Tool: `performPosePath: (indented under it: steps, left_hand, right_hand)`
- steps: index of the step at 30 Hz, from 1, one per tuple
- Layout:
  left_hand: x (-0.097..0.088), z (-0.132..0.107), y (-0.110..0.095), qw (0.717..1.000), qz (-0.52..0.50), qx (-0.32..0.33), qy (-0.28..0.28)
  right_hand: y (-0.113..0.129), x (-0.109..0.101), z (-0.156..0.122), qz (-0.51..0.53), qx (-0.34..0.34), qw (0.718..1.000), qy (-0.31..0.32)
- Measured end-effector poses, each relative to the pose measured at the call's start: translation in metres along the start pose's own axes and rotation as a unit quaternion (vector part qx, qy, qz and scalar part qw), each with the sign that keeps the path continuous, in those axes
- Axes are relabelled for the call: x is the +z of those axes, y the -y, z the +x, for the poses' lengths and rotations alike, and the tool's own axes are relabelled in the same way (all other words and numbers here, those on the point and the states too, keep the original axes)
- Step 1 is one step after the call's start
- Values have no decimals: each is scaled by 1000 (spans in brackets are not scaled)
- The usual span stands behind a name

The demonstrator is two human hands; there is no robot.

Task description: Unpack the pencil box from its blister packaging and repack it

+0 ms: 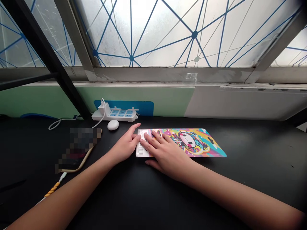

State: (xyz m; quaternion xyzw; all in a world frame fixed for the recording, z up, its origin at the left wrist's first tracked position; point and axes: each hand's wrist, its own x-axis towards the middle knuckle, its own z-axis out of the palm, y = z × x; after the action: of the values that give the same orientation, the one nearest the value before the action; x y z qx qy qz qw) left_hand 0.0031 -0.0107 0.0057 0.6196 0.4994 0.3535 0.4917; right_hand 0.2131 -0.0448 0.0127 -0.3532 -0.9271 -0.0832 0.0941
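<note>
Head view: left hand [126,143] and right hand [165,153] side by side on a black tabletop [251,182], both bare and palm down. Directly beneath the right hand's spread fingers [153,140], the left end of a flat cartoon-printed mat [192,142], with most of its bright panda-like figure showing to the right of that hand. Across the mat's left end, a white barcode label [141,150], partly covered by those fingers. Right hand wide open and flat, pressing on nothing visibly, its thumb [151,163] out on the tabletop just below the mat's lower edge. Left hand half open, its curved fingers [136,137] touching the mat's left edge, thumb raised just above the corner; no clear grip on the mat from this angle. Farther ahead and to the left, a white power strip [115,115] with blue sockets and a white charger [103,109] plugged in, and a white oval object [113,125] just in front of it. Left of the left hand, a gold-edged phone [79,150], pixelated and hard to make out. Beyond the tabletop, a green wall panel [134,99] below a frosted window [148,32] crossed by blue lines.
</note>
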Motion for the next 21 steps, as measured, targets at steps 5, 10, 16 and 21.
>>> performPosePath:
  steps: [5,10,16,21]
  left_hand:
    - [-2,1,2,1000,-18,12,-12]
    - [-2,1,3,999,-39,22,-12]
    - [-4,3,10,999,-41,24,-20]
    - [-4,3,11,999,-46,13,-20]
  right_hand:
    - [2,5,13,22,-2,1000,5]
    - [-2,2,12,34,-7,999,14]
    - [-6,2,11,47,-11,999,19]
    - [-12,-2,8,44,-12,998,38]
